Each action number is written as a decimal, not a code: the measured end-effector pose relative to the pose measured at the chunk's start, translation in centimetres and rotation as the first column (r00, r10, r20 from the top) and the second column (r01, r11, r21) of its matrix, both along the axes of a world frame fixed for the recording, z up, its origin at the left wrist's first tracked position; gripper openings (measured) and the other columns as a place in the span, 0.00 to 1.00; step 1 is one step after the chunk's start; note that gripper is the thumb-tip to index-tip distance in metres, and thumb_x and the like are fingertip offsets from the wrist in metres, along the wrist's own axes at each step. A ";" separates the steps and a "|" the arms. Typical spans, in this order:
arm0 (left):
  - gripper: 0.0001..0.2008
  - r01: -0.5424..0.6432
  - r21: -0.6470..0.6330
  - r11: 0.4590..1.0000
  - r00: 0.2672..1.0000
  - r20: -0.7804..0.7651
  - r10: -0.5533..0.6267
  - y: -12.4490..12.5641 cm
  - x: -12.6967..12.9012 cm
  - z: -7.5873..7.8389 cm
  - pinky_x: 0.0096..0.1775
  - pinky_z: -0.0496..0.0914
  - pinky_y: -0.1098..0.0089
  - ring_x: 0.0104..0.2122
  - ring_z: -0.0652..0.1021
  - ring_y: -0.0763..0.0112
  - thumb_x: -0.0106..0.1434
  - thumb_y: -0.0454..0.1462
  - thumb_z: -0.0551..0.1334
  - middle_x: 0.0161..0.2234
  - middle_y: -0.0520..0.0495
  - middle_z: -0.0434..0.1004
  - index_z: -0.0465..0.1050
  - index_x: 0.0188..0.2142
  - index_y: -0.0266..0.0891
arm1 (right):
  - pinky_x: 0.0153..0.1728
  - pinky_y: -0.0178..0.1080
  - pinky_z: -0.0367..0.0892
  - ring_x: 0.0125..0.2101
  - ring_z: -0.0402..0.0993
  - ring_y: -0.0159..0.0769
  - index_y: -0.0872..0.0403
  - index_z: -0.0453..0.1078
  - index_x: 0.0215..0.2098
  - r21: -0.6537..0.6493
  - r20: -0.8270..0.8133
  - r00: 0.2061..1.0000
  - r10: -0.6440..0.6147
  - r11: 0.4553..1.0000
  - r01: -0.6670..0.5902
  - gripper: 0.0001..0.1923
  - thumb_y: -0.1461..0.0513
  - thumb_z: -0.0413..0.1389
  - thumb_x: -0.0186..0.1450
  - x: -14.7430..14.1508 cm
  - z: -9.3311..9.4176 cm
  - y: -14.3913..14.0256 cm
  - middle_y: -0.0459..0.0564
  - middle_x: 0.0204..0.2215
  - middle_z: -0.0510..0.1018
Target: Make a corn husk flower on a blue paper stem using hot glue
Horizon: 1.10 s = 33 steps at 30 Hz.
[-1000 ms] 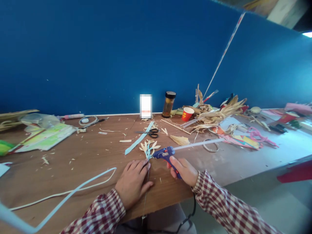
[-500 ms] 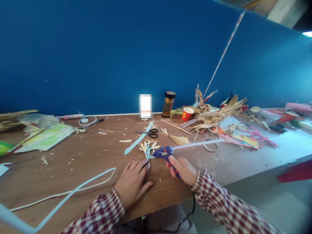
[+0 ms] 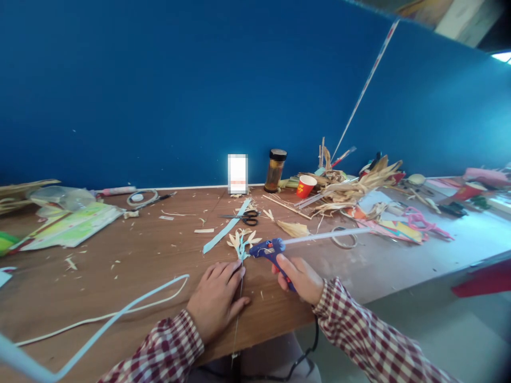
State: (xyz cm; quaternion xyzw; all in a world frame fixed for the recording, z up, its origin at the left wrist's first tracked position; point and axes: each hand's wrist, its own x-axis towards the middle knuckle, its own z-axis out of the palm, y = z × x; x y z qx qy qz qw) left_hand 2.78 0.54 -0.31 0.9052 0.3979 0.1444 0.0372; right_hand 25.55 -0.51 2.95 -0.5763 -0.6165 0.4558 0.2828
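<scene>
Your right hand (image 3: 298,278) was clamped on a blue plastic glue gun (image 3: 269,248), tip beside a cream-and-blue petalled flower (image 3: 241,249) on the brown tabletop (image 3: 147,266). Your left hand (image 3: 215,298) lay palm-down, thumb apart, at the flower's base. Beyond, black-handled scissors (image 3: 251,217) crossed a flat light-blue strip (image 3: 223,234).

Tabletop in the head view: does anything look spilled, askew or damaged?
Pale scraps lie scattered across the brown tabletop, looking like unswept offcuts. Beyond the left hand, scissors and a blue strip lie crossed, which looks untidy. No liquid spill shows.
</scene>
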 end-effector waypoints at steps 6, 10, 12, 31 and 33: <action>0.24 -0.004 -0.002 1.000 1.000 -0.001 0.004 -0.1 0.1 0.2 0.52 0.58 0.55 0.51 0.65 0.57 0.59 0.47 0.56 0.53 0.43 0.66 0.62 0.53 0.41 | 0.23 0.32 0.58 0.18 0.63 0.29 0.56 0.67 0.28 -0.012 0.032 0.999 0.014 1.000 -0.014 0.26 0.47 0.38 0.66 0.0 -0.2 0.2 0.44 0.14 0.68; 0.24 -0.009 -0.011 1.000 1.000 -0.030 0.009 -0.1 0.0 0.2 0.53 0.57 0.55 0.52 0.64 0.57 0.60 0.47 0.55 0.54 0.43 0.64 0.62 0.53 0.40 | 0.23 0.32 0.57 0.18 0.62 0.29 0.56 0.67 0.29 -0.006 -0.001 1.000 0.004 1.000 -0.004 0.26 0.47 0.37 0.66 0.5 0.1 -0.2 0.44 0.14 0.68; 0.24 -0.011 -0.011 1.000 0.999 -0.031 0.011 0.0 0.0 0.1 0.53 0.57 0.54 0.52 0.64 0.57 0.60 0.47 0.55 0.54 0.43 0.64 0.62 0.54 0.40 | 0.22 0.32 0.57 0.17 0.62 0.29 0.55 0.67 0.29 0.001 -0.023 1.000 0.001 1.000 -0.001 0.26 0.47 0.37 0.66 0.6 0.2 -0.4 0.44 0.13 0.67; 0.24 0.000 0.015 1.000 1.000 0.013 0.000 0.0 -0.2 -0.2 0.52 0.57 0.54 0.52 0.64 0.57 0.59 0.46 0.56 0.54 0.43 0.65 0.62 0.53 0.42 | 0.22 0.33 0.57 0.17 0.62 0.30 0.54 0.66 0.28 -0.008 -0.018 1.000 -0.020 1.000 0.019 0.26 0.47 0.37 0.66 1.0 0.7 -0.7 0.44 0.13 0.68; 0.23 0.001 0.007 1.000 1.000 0.013 -0.001 0.1 -0.2 -0.1 0.52 0.57 0.54 0.52 0.64 0.57 0.59 0.46 0.56 0.54 0.43 0.65 0.62 0.53 0.42 | 0.22 0.33 0.57 0.17 0.62 0.30 0.54 0.66 0.28 -0.011 -0.030 0.999 -0.032 0.999 0.032 0.25 0.47 0.37 0.65 1.1 0.9 -0.7 0.44 0.13 0.68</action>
